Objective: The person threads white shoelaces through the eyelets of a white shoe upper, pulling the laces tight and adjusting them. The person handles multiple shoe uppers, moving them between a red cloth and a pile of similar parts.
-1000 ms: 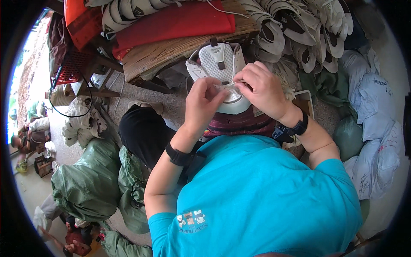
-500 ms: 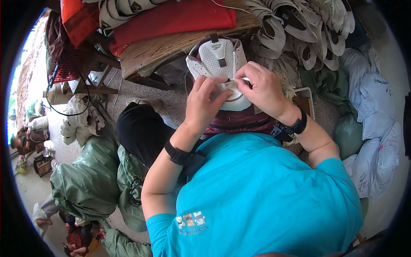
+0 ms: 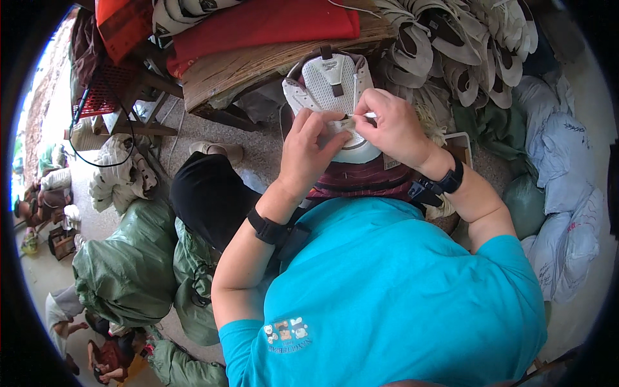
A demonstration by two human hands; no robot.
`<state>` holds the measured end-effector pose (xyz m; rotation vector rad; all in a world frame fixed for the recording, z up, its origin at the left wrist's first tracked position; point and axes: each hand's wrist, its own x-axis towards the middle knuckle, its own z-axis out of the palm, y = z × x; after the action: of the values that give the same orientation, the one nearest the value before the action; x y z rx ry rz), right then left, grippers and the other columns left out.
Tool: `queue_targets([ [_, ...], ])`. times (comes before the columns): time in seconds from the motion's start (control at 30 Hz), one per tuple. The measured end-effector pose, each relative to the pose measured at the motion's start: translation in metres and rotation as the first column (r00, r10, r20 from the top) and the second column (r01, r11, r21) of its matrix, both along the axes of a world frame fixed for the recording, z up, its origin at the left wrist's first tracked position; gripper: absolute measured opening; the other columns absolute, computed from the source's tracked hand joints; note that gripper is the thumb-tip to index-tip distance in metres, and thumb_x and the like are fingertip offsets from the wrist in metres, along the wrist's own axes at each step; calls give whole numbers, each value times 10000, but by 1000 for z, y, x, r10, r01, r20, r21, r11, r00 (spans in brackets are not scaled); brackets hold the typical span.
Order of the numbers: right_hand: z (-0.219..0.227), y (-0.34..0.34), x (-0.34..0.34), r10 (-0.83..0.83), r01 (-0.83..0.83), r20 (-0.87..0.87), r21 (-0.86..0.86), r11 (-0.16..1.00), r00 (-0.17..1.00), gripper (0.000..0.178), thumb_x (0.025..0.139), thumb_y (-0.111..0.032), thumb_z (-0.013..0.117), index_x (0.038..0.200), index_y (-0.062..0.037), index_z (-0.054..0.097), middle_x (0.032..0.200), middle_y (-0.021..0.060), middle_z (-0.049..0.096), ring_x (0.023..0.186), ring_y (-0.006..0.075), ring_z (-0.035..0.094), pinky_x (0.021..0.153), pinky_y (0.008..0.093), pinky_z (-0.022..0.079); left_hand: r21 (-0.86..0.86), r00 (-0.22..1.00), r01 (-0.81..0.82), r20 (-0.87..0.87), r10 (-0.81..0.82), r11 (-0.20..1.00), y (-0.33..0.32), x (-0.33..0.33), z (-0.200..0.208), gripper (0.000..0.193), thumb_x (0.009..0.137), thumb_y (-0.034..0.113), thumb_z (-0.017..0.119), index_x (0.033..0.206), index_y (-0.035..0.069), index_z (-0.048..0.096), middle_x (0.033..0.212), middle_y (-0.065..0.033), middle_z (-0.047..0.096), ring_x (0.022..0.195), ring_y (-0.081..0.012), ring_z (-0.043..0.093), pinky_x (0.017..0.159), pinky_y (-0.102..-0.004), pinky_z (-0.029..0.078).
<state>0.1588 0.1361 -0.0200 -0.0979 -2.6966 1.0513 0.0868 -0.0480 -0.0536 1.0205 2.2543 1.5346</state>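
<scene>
The white shoe upper (image 3: 330, 97) lies in front of the person's chest, its far end against the edge of the wooden bench (image 3: 258, 68) and its near end over a dark red striped cloth (image 3: 361, 180) on the lap. Well to the left of the shoe upper, green sacks (image 3: 116, 264) are heaped on the floor, and a red crate (image 3: 106, 87) sits beside the bench. Nearer the upper on that side, a black trouser knee (image 3: 206, 200) sticks out. The left hand (image 3: 309, 155) rests on the middle of the shoe upper, its fingers curled together and its thumb and forefinger pressing down on the mesh. Touching it, just to the right, the right hand (image 3: 393, 126) has its fingertips pinched shut on a small thin tool (image 3: 361, 116) at the upper's centre; what kind of tool it is cannot be told. Beyond the shoe upper to the right, a heap of pale shoe uppers (image 3: 464, 45) is piled, and further right lie light blue sacks (image 3: 561, 193).
</scene>
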Motion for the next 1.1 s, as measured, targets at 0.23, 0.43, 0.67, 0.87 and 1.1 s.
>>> queue_targets([
  [0.23, 3, 11, -4, 103, -16, 195, -400, 917, 975, 104, 841, -72, 696, 877, -1, 630, 815, 53, 621, 762, 111, 580, 674, 278, 475, 20, 1000, 2, 19, -3, 1000, 0, -2, -3, 351, 772, 132, 804, 1099, 126, 677, 836, -42, 507, 714, -181, 531, 651, -319, 473],
  [0.43, -6, 4, -6, 135, -111, 59, -298, 948, 989, 68, 856, -48, 697, 883, 0, 657, 814, 56, 627, 773, 121, 597, 688, 255, 471, 8, 998, -15, -58, 16, 1000, -3, -2, -8, 340, 765, 156, 806, 1074, 121, 670, 833, -50, 507, 727, -205, 535, 658, -335, 473],
  [0.67, 3, 3, 0, 94, -95, -19, -71, 993, 995, 108, 846, -80, 689, 916, -46, 615, 859, 112, 619, 763, 275, 640, 671, 368, 516, 28, 1000, -3, 13, 3, 1000, -1, -4, -6, 343, 748, 162, 808, 1047, 95, 655, 855, -64, 527, 750, -215, 552, 659, -340, 473],
  [0.87, 1, -1, -9, 146, -135, 62, -153, 979, 987, 108, 846, -106, 673, 931, -47, 642, 891, 126, 655, 786, 289, 656, 673, 373, 519, 53, 1000, -24, 16, 23, 998, -2, -5, -5, 331, 753, 78, 801, 1052, 88, 660, 823, -14, 463, 715, -142, 471, 644, -273, 431],
  [1.1, 9, 4, -13, 173, -155, 105, -156, 976, 979, 149, 842, -126, 680, 963, -41, 663, 928, 138, 671, 849, 300, 667, 742, 351, 532, 105, 998, -10, 67, 3, 994, -4, -4, 3, 316, 776, 50, 781, 1068, 84, 664, 827, -15, 462, 705, -124, 472, 624, -260, 436],
])
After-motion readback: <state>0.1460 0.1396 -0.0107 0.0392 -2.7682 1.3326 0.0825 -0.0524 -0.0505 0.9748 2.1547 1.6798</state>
